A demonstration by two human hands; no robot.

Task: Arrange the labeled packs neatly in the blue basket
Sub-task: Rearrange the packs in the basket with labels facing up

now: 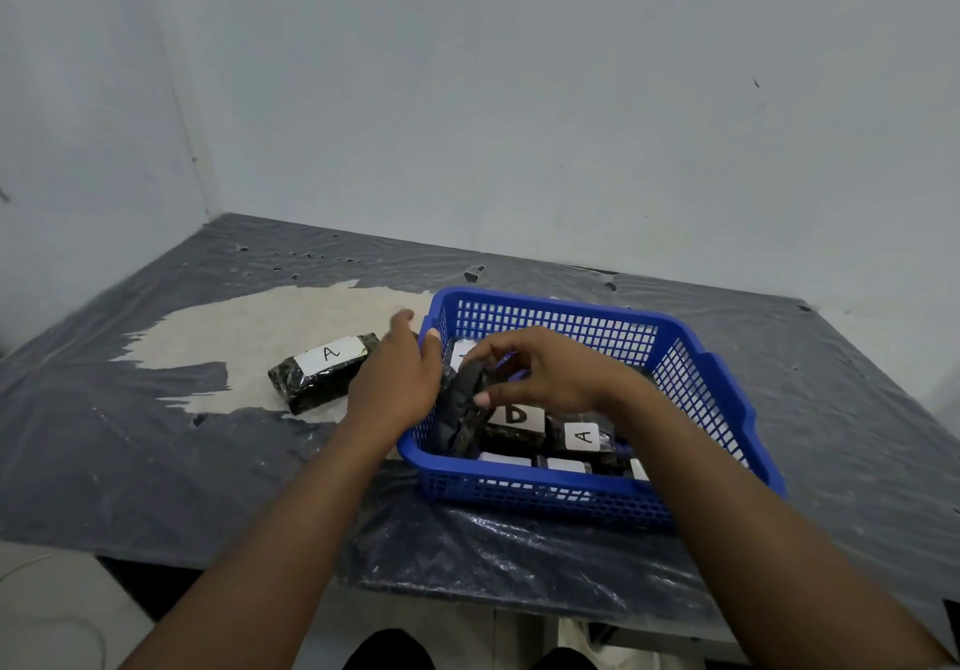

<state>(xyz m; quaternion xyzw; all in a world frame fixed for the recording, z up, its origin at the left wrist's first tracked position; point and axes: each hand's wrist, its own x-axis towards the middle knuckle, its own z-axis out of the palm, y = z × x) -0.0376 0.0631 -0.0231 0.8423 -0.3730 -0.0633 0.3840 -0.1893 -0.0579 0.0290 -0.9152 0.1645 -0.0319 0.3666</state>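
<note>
The blue basket [701, 378] stands on the table right of centre and holds several black packs with white labels, among them one marked B [514, 417] and one marked A [582, 435]. My right hand [540, 370] reaches into the basket and pinches a black pack [462, 409] that stands on edge against the left wall. My left hand [400, 373] rests against the basket's left rim beside that same pack, fingers curled over the rim. Another pack labelled A [324, 370] lies on the table left of the basket.
The table [156, 461] is covered in wrinkled dark plastic with a worn pale patch under the loose pack. Grey walls close off the back and left. The table's front edge runs just below the basket.
</note>
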